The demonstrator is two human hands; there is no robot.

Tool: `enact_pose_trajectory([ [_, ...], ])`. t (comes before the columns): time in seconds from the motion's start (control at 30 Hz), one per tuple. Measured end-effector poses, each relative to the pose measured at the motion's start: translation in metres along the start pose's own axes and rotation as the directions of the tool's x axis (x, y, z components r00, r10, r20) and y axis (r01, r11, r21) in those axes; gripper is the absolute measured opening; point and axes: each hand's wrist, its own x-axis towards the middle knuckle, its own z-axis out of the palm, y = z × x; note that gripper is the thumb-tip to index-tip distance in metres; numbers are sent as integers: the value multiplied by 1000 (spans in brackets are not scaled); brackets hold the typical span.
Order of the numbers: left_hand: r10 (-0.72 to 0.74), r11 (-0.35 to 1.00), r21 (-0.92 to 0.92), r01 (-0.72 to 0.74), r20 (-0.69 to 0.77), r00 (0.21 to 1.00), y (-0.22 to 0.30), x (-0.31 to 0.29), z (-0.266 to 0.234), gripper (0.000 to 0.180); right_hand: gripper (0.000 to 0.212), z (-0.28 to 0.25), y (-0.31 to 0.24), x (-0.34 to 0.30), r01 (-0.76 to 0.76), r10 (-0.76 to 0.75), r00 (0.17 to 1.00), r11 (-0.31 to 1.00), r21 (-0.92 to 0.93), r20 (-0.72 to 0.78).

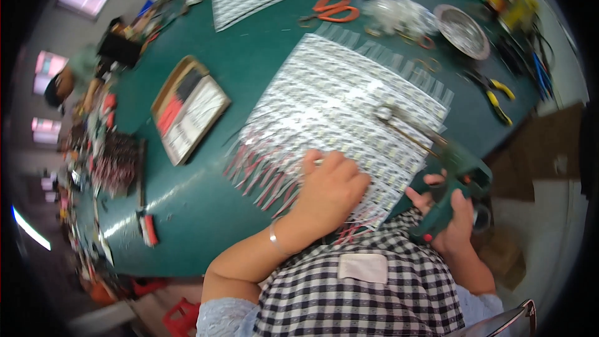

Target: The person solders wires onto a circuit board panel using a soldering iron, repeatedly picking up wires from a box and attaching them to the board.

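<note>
The left hand (334, 186) lies over the lower part of a white patterned panel (324, 97), its fingers half curled and the tips toward the surface; from here I can't tell whether it pinches anything. The right hand (463, 221) is wrapped around the grip of a green gun-shaped tool (471, 171), off the panel's lower right edge. The left forearm comes in bent at the elbow, wrist low, a bracelet (274, 238) on it; the right one rises beside the checked apron (368, 299). The tool's slim metal nose slants up and left over the panel, hiding a bit of it; it's blurred, so whether it touches I can't say. The panel sits askew on the green table (249, 56) at the near edge, red and white wires (265, 181) fringing its lower left side. Beyond it are orange-handled scissors (336, 9), a clear plastic bag (399, 15) and a metal bowl (462, 31), with yellow-handled pliers (500, 92) to the right. A shallow box (209, 118) stands well to the left.
</note>
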Motion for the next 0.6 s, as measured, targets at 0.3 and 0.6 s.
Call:
enact_pose_trajectory([
  [0.3,64,998,-15,-65,-34,997,-13,2,2,11,50,5,4,6,-37,48,991,995,-91,126],
  [0.6,183,983,-10,-183,85,979,-23,13,-12,15,56,-20,-19,-26,191,-158,982,793,-579,108],
])
